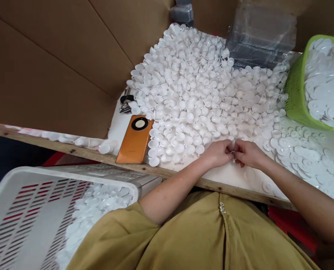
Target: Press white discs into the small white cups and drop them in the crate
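Note:
My left hand [218,153] and my right hand [248,153] meet over the near edge of the table, fingertips pinched together. Between them shows a sliver of a small white plastic piece [232,152], mostly covered by the fingers, so its exact kind is unclear. Just beyond the hands spreads a large heap of tiny white toy cups [189,90] with handles. To the right of my right hand lie many small white saucers [299,153], flat and overlapping. One saucer [249,174] rests on the white tabletop below my right hand.
A green basket [293,86] full of white saucers stands at the right. An orange phone [133,146] and keys [125,103] lie left of the heap. Cardboard [57,56] walls the left side; plastic-wrapped packs [259,37] stand behind. A white crate [29,225] holding white pieces sits lower left.

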Demonstrator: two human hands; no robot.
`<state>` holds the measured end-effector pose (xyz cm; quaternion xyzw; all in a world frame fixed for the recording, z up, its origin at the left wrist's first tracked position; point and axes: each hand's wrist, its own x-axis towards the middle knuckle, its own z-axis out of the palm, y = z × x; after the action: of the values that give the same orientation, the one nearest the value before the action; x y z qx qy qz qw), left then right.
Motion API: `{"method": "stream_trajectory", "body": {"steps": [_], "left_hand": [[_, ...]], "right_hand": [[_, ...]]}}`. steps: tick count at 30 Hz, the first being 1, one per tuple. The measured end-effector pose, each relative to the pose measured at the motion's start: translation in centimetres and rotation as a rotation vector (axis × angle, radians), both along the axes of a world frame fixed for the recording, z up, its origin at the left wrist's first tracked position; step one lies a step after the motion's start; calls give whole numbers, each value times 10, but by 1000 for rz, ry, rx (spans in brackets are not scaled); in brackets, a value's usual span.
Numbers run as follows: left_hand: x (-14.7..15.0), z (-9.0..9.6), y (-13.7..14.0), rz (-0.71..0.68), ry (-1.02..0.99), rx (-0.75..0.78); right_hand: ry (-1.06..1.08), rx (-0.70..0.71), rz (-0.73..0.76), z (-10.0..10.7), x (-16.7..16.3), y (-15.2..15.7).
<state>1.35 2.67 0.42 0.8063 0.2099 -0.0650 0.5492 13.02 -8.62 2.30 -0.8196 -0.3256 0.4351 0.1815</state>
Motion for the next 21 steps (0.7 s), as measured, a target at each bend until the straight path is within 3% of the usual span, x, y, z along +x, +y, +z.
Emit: {"method": "stream_trajectory", "body": {"steps": [5,9,15,18,21], "left_hand": [[4,8,0,27,119,-101],[1,9,-6,58,106,-84],[-21,-1,-17,269,-46,-323],[-34,-1,-26,345,-79,-273],[-39,2,-32,295,-69,-183]], "right_hand": [[12,10,-78,1,-5,0],[-13,93,-139,-1,-11,-6],[81,224,-225,-4,-11,-24],[185,314,-292,-7,-12,-36],[156,275,-287,-10,-13,-41]]}}
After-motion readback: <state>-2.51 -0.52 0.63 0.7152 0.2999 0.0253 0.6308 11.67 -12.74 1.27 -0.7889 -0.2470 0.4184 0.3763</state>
